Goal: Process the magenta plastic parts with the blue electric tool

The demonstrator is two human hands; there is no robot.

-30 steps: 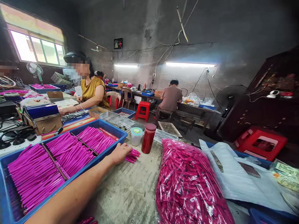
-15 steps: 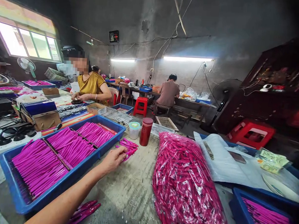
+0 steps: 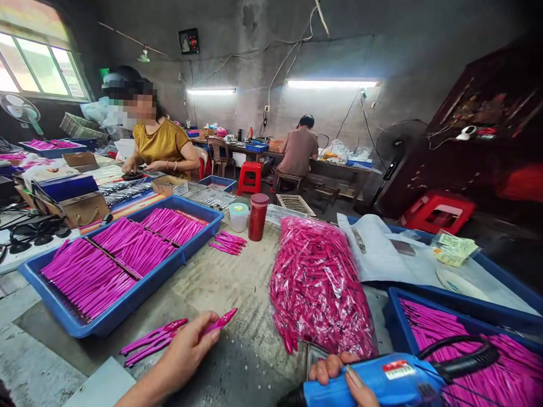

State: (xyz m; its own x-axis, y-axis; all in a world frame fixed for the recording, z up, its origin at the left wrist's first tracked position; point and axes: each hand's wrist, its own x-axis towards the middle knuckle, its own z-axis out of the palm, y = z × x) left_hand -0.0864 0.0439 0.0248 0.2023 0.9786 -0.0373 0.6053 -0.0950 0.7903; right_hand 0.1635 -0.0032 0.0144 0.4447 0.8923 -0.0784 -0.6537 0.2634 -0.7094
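My left hand [image 3: 182, 352] is closed around a slim pink handle-like piece [image 3: 226, 318], its pointed, spotted tip sticking out past the fingers. A few similar long pink pieces [image 3: 148, 341] lie on the table just left of that hand. At the lower right, my right hand [image 3: 365, 403] grips a blue electric screwdriver [image 3: 383, 379] with a black nose aimed left and down. Its black cord loops off the back. Small shiny bits are scattered on the table between the hands. A small bunch of pink pieces [image 3: 227, 242] lies farther off.
A blue tray [image 3: 78, 327] of pink pieces stands left. A clear bag [image 3: 322, 279] full of pink parts sits centre right. Behind are a red tumbler [image 3: 257, 218] and a lidded tub [image 3: 238, 218]. Another blue tray [image 3: 395, 322] is at right. Two other people sit farther away.
My left hand has drawn back from the far bunch towards me, now with one pink piece. My right hand has come into view with the electric screwdriver. The view has shifted.
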